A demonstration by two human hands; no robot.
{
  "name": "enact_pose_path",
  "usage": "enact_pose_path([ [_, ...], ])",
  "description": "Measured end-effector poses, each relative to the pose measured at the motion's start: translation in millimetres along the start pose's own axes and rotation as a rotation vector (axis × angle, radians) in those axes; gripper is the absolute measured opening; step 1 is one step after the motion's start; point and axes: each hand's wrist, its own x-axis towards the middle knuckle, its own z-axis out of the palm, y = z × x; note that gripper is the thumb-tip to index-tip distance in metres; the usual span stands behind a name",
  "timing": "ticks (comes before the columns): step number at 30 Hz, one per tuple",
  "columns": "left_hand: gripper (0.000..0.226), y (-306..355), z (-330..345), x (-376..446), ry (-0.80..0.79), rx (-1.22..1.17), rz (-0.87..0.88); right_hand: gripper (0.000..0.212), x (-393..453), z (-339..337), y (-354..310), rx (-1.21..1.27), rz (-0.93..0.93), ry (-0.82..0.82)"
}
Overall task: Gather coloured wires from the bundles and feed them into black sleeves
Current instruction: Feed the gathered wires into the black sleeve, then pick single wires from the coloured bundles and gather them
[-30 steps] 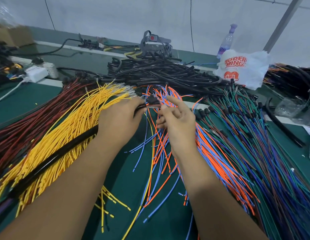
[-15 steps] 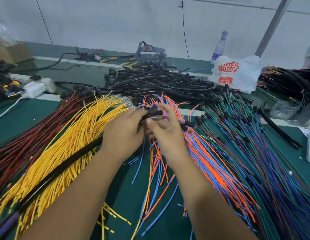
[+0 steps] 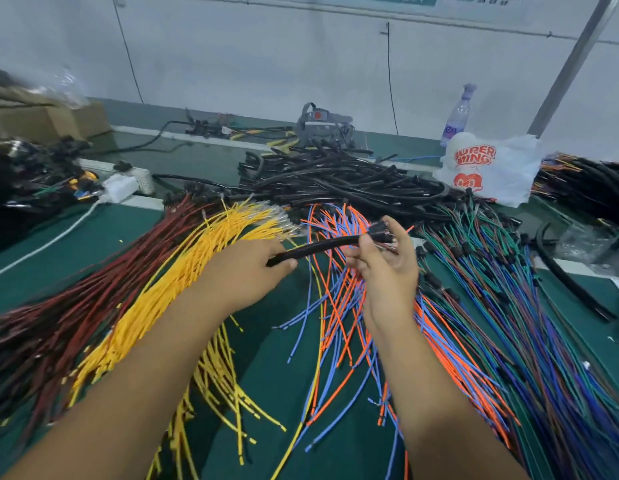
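A black sleeve (image 3: 318,247) is held between both hands above the green table. My left hand (image 3: 245,271) grips its lower end. My right hand (image 3: 387,268) pinches its upper end, where wire ends stick out of the sleeve's mouth. Under the hands lies a loose fan of orange and blue wires (image 3: 349,313). Left of it is a bundle of yellow wires (image 3: 183,282), and further left a bundle of dark red wires (image 3: 76,306). To the right spreads a bundle of green, blue and brown wires (image 3: 529,323).
A heap of black sleeves (image 3: 342,181) lies behind the wires. A white plastic bag (image 3: 488,171) and a bottle (image 3: 457,116) stand at the back right. A power strip with chargers (image 3: 124,185) and cardboard boxes (image 3: 48,119) are at the left.
The hands have drawn apart and risen. The sleeve, earlier running along my left forearm, is now pulled through my left hand and spans between both hands. The camera has tilted up.
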Motion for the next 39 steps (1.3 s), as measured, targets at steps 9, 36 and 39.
enact_pose_path([
  [9, 0.024, -59.0, -75.4, -58.2, -0.286, -0.546, -0.151, 0.037, -6.1, 25.7, -22.7, -0.068, 0.026, -0.058],
  [36, 0.046, -191.0, -104.1, -25.6, 0.326, 0.175, -0.286, 0.019, -56.0, 89.5, 42.0, -0.788, 0.315, -0.644],
  [39, 0.048, -167.1, -58.8, 3.2, 0.099, 0.084, -0.352, 0.017, -54.3, 85.3, 46.9, -0.775, 0.258, -0.642],
])
